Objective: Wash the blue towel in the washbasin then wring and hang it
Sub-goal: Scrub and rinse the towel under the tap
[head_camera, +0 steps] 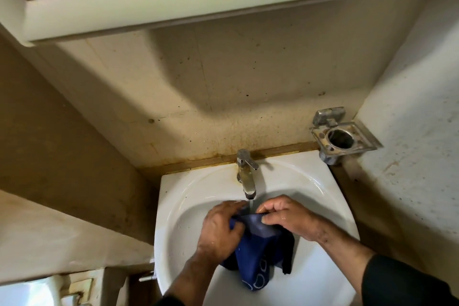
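Note:
The blue towel [258,253], dark blue with pale ring marks, hangs bunched inside the white washbasin [188,201]. Both hands hold its upper edge under the chrome tap [246,176], from which a thin stream of water runs onto the cloth. My left hand [221,228] grips the left part of the towel with curled fingers. My right hand [285,218] pinches the right part between thumb and fingers. The towel's lower end drapes toward the basin's front.
A cabinet [149,0] juts out overhead above the basin. A metal tumbler holder [340,136] is fixed to the wall at the right, close to the basin's back corner. Walls close in on both sides. A small metal handle [146,278] sticks out low at the left.

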